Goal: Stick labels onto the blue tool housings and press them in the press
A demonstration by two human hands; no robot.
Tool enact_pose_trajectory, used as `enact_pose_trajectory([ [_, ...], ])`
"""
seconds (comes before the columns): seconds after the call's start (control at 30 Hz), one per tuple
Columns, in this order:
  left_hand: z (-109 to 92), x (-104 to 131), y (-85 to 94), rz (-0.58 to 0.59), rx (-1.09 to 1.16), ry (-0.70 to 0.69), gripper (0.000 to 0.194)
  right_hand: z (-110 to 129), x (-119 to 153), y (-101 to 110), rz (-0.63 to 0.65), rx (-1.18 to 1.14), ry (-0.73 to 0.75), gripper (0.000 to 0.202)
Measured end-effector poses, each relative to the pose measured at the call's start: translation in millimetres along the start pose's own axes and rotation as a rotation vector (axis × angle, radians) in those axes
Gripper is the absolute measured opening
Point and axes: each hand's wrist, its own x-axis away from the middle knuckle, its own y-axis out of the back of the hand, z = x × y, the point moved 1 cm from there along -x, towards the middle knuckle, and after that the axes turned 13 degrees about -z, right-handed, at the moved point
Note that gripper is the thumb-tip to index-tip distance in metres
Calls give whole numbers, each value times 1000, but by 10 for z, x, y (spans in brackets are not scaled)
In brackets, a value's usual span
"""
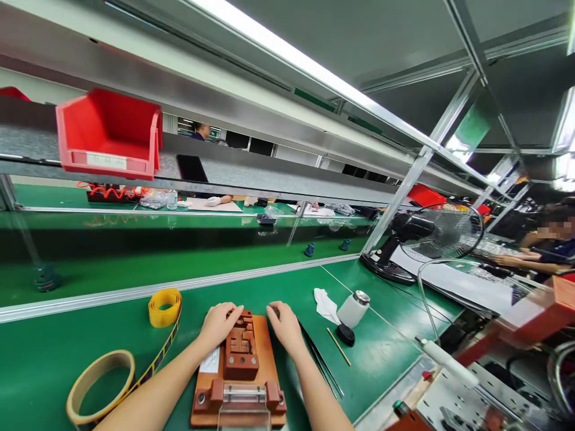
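Note:
A reddish-brown fixture (pixel 265 359) lies on the green bench, with a raised block (pixel 241 361) on it and a clear hinged plate (pixel 244 413) at its near end. My left hand (pixel 220 325) rests at the block's far left corner, fingers curled over its edge; what they hold, if anything, is hidden. Just right of the fixture's far edge is my right hand (pixel 284 325), its fingers bent and their tips partly hidden. Black tweezers (pixel 320 359) lie beside my right forearm.
Yellow tape roll (pixel 165 308) and larger reel (pixel 101 383) are at left. White bottle (pixel 354 308), black cap (pixel 345 335), tissue (pixel 326 305) and wooden stick (pixel 339 347) lie right. Beyond stand a fan (pixel 411 233) and a shelf with a red bin (pixel 110 134). A person (pixel 548 239) sits far right.

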Motion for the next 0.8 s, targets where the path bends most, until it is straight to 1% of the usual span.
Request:
enact_pose_trajectory([
  [0.07,-18,0,10,-5,-5,-8,48,94,-68,-199,3,-36,-26,25],
  [0.1,-28,-2,14,-6,-6,-10,49,115,-65,-266,-1,-50,-38,27],
  [0.17,-44,-4,23,-2,-5,-11,49,119,-15,-330,0,-79,-47,30],
  [0.3,-60,10,55,21,2,11,49,60,73,-290,51,-137,-45,27],
  [0.5,-31,-23,82,92,10,35,51,-17,10,-295,100,-168,-115,21],
  [0.8,37,-56,76,78,-12,48,55,-15,-11,-304,108,-174,-133,18],
])
